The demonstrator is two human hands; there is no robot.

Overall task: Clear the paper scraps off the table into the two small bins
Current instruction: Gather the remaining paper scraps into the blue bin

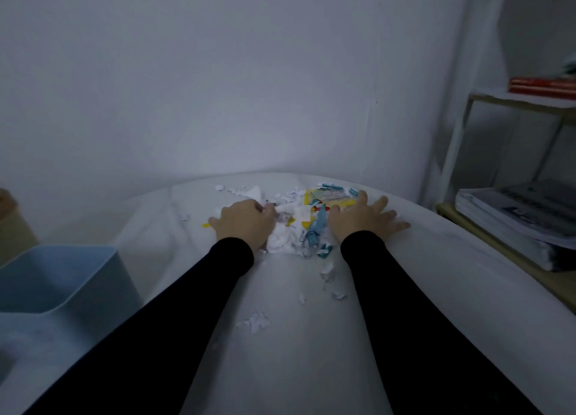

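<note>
Paper scraps [256, 320] lay loose on the near part of the white-covered bench [280, 368], with a blue bin [59, 277] standing just off its left edge. Farther on, the main heap of scraps [299, 224] sat between both hands. The left hand [244, 223] curled its grip into the heap's side, grasping scraps; the right hand [367, 218] lay flat, fingers spread, released. Stacked books [517, 224] rested on a shelf to the right.

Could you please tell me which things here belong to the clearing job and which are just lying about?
Job: paper scraps, stray white scraps, blue bin, left hand, right hand.
Lying about: stacked books, red book, shelf.
</note>
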